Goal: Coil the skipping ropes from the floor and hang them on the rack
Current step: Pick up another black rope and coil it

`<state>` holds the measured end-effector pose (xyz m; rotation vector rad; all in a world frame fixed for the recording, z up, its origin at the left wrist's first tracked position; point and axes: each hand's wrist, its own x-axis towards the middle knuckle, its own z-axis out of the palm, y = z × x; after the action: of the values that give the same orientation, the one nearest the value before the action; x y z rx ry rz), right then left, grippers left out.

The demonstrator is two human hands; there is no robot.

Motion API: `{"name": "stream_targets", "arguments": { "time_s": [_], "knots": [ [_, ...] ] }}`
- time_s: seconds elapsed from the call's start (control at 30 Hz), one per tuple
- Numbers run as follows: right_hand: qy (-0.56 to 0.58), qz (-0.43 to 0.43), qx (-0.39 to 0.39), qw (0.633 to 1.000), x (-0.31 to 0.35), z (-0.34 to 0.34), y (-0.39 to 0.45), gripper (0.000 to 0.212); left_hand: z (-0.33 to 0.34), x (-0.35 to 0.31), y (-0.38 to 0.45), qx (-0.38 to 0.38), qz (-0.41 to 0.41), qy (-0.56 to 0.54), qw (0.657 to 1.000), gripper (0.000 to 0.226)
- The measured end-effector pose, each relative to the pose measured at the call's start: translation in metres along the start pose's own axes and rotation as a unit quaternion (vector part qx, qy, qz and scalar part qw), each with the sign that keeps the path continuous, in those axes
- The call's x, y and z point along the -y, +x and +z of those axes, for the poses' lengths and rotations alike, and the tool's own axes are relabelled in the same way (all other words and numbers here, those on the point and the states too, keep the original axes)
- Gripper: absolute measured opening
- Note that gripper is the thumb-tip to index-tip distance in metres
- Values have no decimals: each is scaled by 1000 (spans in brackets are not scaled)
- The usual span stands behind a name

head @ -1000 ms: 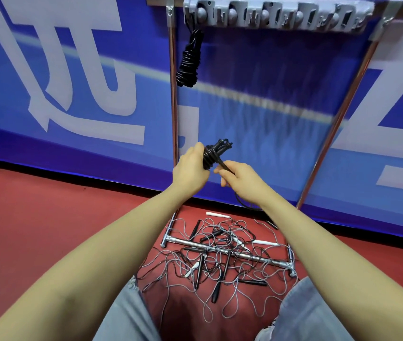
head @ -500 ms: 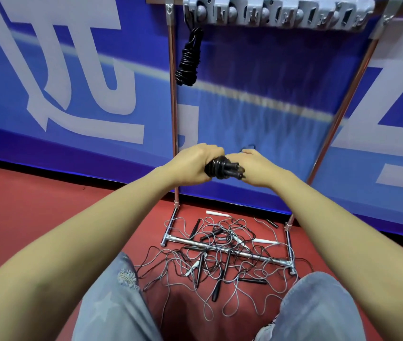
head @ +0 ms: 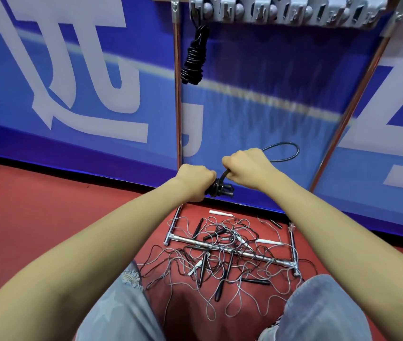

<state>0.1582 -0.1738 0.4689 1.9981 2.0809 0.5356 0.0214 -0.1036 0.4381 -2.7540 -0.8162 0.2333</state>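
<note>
While both arms are reaching forward, a blue banner [head: 97,99] with large white characters is filling the far side of the scene, standing along the far edge of a red floor [head: 35,205].

Rack [head: 177,94]: a chrome frame is standing against the banner, its two uprights rising from a base bar that is lying on the floor; a grey hook rail [head: 286,11] is running left to right across its top.

Jeans [head: 126,313]: pale denim is covering both knees at the near edge.

Loose ropes [head: 222,254]: thin grey cords and black and white handles are lying tangled over and around the base bar, between the knees and the banner.

Hung rope [head: 194,57]: a black coiled bundle is hanging from the leftmost hook, its long axis running vertically and tilting slightly.

Left hand [head: 195,182]: clenched round the held rope bundle [head: 220,189].

Right hand [head: 244,166]: fisted round the rope's free cord [head: 284,153], just right of the left hand.

Held rope bundle: a black coil is sitting above the floor, in front of the banner's lower edge; its long axis is lying roughly left to right, with the handle ends pointing right. The free cord is rising from the coil into the right fist and is looping out on the far right side.
</note>
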Motion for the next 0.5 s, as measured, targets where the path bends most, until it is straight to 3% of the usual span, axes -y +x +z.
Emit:
{"name": "stream_targets", "arguments": {
  "time_s": [0.27,0.43,0.5],
  "knots": [
    [179,48,-37,982,24,3,-10,18,8,-7,3,-7,-116,-89,989,37],
    [301,128,-82,941,30,13,-21,29,7,-10,4,-60,-131,-221,965,52],
    [374,186,-121,901,30,17,-22,25,5,-14,4,-96,-139,-276,946,50]
  ]
}}
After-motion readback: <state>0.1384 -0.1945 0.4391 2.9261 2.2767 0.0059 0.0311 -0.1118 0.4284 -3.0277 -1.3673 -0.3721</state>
